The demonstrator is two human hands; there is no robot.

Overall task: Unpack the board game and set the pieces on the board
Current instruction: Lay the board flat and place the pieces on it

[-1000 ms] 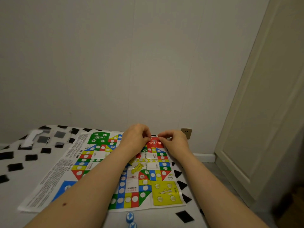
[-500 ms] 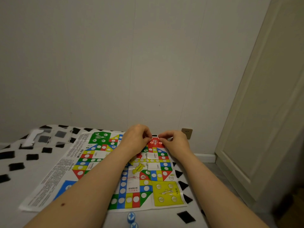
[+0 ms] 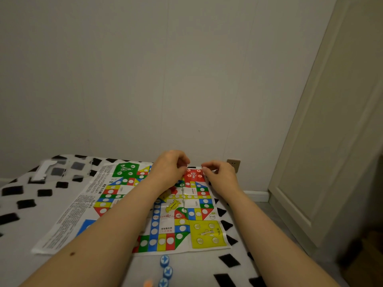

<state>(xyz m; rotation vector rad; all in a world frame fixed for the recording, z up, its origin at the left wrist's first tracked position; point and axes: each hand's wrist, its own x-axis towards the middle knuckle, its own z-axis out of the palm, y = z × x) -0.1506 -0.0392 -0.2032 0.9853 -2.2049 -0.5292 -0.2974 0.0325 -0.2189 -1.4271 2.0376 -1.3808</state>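
left hand (image 3: 168,169): fingers curl under the palm; whatever they pinch is hidden.
right hand (image 3: 220,176): fingertips meet at the far edge of the board (image 3: 186,206); any held item is too small to tell.
board: middle and blue corner covered by the left forearm.
printed text on the board: too small to read.
blue pieces (image 3: 165,270): nearest one cut off by the bottom edge.
orange piece (image 3: 148,283): blurred, cut by the bottom edge.

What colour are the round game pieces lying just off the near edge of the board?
Blue with white arrow-like marks; the round game pieces show in the head view, beside an orange bit.
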